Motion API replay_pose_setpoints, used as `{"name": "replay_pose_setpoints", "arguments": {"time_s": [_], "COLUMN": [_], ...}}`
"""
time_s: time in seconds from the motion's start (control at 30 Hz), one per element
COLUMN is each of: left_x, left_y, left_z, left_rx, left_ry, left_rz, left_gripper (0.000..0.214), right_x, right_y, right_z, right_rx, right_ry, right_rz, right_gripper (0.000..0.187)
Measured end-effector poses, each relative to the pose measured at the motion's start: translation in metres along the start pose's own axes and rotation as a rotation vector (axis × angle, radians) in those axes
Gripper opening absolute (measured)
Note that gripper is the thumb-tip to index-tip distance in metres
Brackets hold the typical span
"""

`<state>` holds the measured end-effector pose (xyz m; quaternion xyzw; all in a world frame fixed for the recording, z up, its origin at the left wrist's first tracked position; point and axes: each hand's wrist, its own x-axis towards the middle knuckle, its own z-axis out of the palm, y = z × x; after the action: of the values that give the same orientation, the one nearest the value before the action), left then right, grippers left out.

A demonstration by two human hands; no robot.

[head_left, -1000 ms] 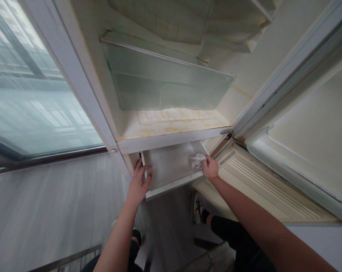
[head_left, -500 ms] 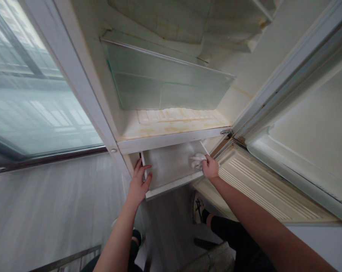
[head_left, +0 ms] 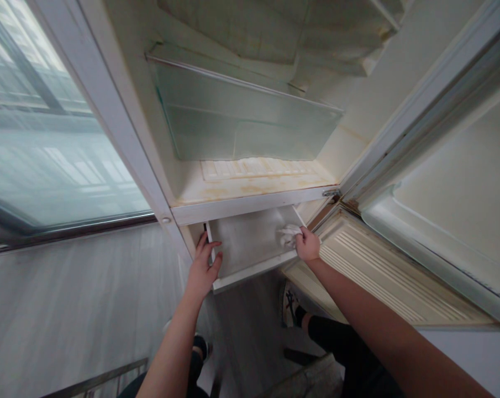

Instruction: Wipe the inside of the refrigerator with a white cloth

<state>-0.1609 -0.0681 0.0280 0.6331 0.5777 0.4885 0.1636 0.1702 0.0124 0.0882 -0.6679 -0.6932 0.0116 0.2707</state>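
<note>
A shallow white drawer (head_left: 250, 237) is pulled partway out beneath the main compartment of an old refrigerator. My left hand (head_left: 203, 268) grips the drawer's left side wall, with the thumb over the inside and some fingertips hidden behind the wall. At the right front corner, my right hand (head_left: 308, 245) is closed around a crumpled white cloth (head_left: 289, 235), which spills into the drawer against its right wall. Whether the right fingers also grip the drawer rim cannot be seen.
A tilted glass shelf (head_left: 250, 119) leans inside the stained compartment above. Two doors, the upper door (head_left: 452, 193) and the ribbed lower door (head_left: 382, 265), swing out on the right. Left is a glass window door (head_left: 59, 149). A metal rack (head_left: 96, 381) stands at lower left.
</note>
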Motion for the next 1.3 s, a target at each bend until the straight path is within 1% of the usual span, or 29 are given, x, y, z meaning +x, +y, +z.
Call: {"name": "replay_pose_setpoints", "arguments": {"time_s": [0.27, 0.77, 1.3], "left_x": [-0.0004, -0.0001, 0.0002], "left_y": [-0.0015, 0.0016, 0.0043], "left_z": [0.0004, -0.0001, -0.0017], "left_rx": [-0.011, 0.001, -0.005], "left_ry": [-0.003, 0.005, -0.012], "left_rz": [-0.005, 0.009, -0.024], "left_gripper": [0.027, 0.026, 0.027], "right_x": [-0.0006, 0.0000, -0.0007], "right_y": [0.0006, 0.0025, 0.0011], "right_z": [0.0004, 0.0017, 0.0003], "right_rx": [0.038, 0.019, 0.029], "right_ry": [0.010, 0.014, 0.017], "right_rz": [0.006, -0.009, -0.011], "right_gripper": [0.024, 0.024, 0.022]}}
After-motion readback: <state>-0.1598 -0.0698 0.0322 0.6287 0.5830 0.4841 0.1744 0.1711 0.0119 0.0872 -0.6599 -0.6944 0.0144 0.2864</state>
